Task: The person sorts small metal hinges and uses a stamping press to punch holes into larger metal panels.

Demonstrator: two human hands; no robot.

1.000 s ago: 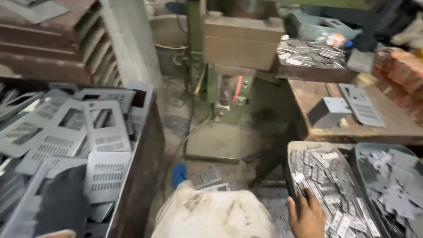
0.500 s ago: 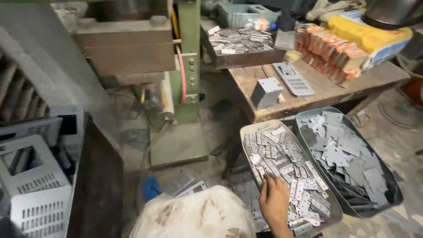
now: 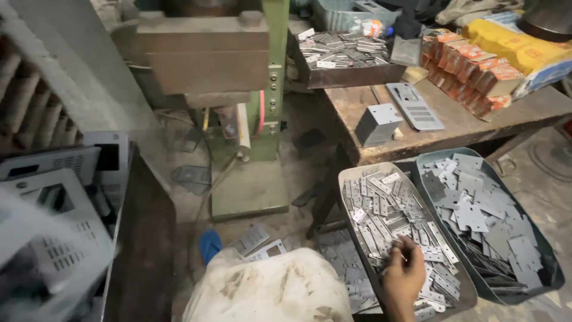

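Observation:
My right hand (image 3: pixel 404 277) reaches down into a long metal tray (image 3: pixel 356 223) heaped with several small flat perforated metal strips (image 3: pixel 387 209). Its fingers are curled among the strips, and I cannot make out whether any strip is gripped. A second tray (image 3: pixel 424 162) just to the right holds several flat grey metal plates (image 3: pixel 476 209). My left hand is out of view. My knee under dusty light cloth (image 3: pixel 271 289) fills the bottom middle.
A green press machine (image 3: pixel 262 89) stands ahead on its base plate (image 3: pixel 250 191). A wooden bench (image 3: pixel 465 119) on the right carries a tray of strips (image 3: pixel 345 50), a folded metal box (image 3: pixel 378 122), a perforated plate (image 3: pixel 414 106) and orange cartons (image 3: pixel 471 65). Perforated panels (image 3: pixel 53 197) pile up at left.
The view has swung right and down, off the panel pile and toward the two trays. My right hand has moved from the tray's near edge further into the strips.

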